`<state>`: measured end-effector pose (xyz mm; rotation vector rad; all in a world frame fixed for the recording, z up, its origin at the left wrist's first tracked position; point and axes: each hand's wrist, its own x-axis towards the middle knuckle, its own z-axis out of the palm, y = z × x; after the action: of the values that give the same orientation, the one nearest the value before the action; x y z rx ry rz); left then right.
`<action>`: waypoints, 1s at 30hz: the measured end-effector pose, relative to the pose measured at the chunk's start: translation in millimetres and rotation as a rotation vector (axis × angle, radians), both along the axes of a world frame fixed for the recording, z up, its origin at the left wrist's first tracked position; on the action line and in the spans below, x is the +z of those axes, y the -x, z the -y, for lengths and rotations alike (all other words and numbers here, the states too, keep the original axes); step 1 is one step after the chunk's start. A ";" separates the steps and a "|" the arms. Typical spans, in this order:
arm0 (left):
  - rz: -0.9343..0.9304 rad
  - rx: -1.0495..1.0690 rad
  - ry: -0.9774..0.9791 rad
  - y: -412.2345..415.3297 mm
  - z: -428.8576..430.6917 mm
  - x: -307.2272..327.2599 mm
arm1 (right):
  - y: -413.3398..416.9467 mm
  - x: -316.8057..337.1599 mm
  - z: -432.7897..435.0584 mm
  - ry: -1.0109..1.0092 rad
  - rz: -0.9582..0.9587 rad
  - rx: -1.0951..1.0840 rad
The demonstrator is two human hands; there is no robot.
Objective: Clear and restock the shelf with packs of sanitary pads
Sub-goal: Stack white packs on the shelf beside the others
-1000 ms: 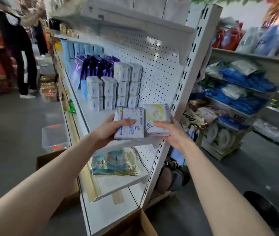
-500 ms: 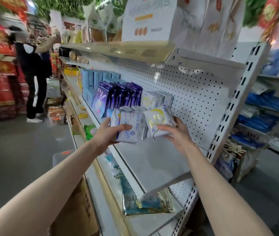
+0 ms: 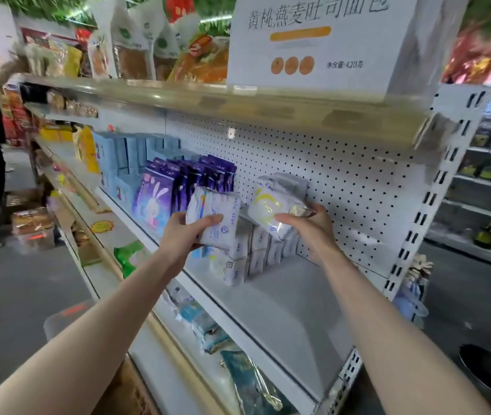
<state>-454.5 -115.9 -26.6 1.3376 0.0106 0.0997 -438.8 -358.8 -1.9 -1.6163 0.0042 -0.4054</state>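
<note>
Stretching away leftward, the white shelf carries stacked white packs against its back edge, by the perforated pegboard. Above them a soft blue-printed pack stands nearly upright, top leaning left, pinched in the grip of the left hand. A glossy yellow-printed pack lies slanted, clasped in the curled grip of the right hand, both forearms extended.

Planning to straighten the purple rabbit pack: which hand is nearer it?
Left. The left hand sits just right of the purple rabbit pack; the right hand is farther right, by the pegboard.
</note>
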 end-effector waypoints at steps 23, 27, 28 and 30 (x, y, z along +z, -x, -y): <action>0.057 -0.265 -0.023 -218.4 -49.7 2.8 | -132.2 0.7 -56.5 0.060 -0.007 -0.334; 0.012 -0.367 -0.020 -238.7 -56.9 2.2 | -133.8 0.6 -64.5 0.048 -0.008 -0.426; 0.013 -0.397 -0.021 -245.5 -61.0 2.7 | -134.1 0.0 -71.3 0.040 -0.008 -0.452; 0.047 -0.445 -0.066 -253.7 -67.2 5.4 | -134.3 -3.5 -82.1 0.020 -0.017 -0.506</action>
<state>-200.8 -48.7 -21.2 1.3738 -0.3310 -0.2475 -304.5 -276.8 -5.3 -1.6299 0.4300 -0.7807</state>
